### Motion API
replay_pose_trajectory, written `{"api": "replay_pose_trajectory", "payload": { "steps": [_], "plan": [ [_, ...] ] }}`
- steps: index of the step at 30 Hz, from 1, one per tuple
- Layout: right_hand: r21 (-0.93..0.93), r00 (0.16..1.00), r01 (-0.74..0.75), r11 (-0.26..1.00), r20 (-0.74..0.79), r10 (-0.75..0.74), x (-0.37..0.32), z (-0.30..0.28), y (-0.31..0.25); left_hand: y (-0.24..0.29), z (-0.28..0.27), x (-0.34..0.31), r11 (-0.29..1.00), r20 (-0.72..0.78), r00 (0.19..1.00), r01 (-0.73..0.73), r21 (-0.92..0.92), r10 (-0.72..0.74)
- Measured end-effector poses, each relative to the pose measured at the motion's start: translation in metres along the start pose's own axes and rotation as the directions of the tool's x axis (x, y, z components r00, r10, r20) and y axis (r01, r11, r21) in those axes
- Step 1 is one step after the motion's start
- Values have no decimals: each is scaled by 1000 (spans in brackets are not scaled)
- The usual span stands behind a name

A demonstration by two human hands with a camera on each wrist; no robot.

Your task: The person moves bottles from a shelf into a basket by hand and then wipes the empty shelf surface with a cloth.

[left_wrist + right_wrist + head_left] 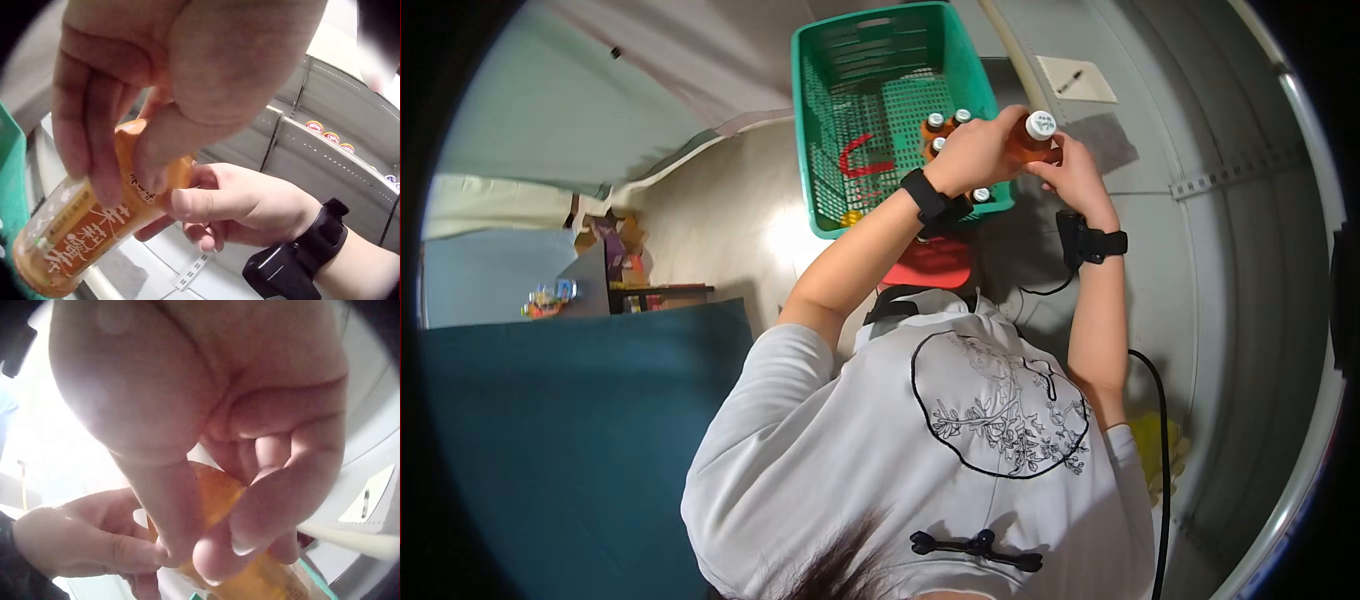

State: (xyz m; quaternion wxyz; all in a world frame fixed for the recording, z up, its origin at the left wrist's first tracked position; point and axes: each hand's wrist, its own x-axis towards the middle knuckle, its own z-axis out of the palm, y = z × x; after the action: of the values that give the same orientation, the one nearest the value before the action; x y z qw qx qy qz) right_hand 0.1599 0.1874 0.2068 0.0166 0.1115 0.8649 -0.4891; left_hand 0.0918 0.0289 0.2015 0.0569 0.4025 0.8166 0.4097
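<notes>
A bottle of orange drink (pixel 1030 146) with a white cap is held up between both hands, over the right edge of the green basket (pixel 803 130). My left hand (pixel 978 155) wraps its fingers and thumb around the bottle. In the left wrist view the bottle (pixel 84 231) shows an orange label with large white characters and lies tilted. From the other side, my right hand (pixel 1082 182) grips it with thumb and fingers. The right wrist view shows the orange bottle (pixel 219 494) partly hidden behind the right hand's fingers.
Several capped bottles (pixel 935 122) stand inside the basket near its right side, beside a red strip (pixel 850 160). A notepad (pixel 1100 85) with a pen lies on the grey shelf to the right. Below the basket is a red stool (pixel 930 265). A black cable (pixel 1165 430) hangs at right.
</notes>
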Motion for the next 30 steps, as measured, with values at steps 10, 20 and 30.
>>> {"api": "replay_pose_trajectory", "payload": {
  "steps": [10, 20, 30],
  "plan": [
    [23, 987, 96, 995, 129, -98, 90, 99, 1, -101, -40, -23, 971, -108, 968, 233, 56, -226],
    [-45, 988, -44, 998, 148, 51, 155, 167, 48, -193, -19, -9, 930, -15, 931, 366, 41, -365],
    [-153, 944, -243, 958, 190, 270, 185, 220, 120, -269, 26, -7, 888, 126, 881, 440, 131, -455]
  ]
}}
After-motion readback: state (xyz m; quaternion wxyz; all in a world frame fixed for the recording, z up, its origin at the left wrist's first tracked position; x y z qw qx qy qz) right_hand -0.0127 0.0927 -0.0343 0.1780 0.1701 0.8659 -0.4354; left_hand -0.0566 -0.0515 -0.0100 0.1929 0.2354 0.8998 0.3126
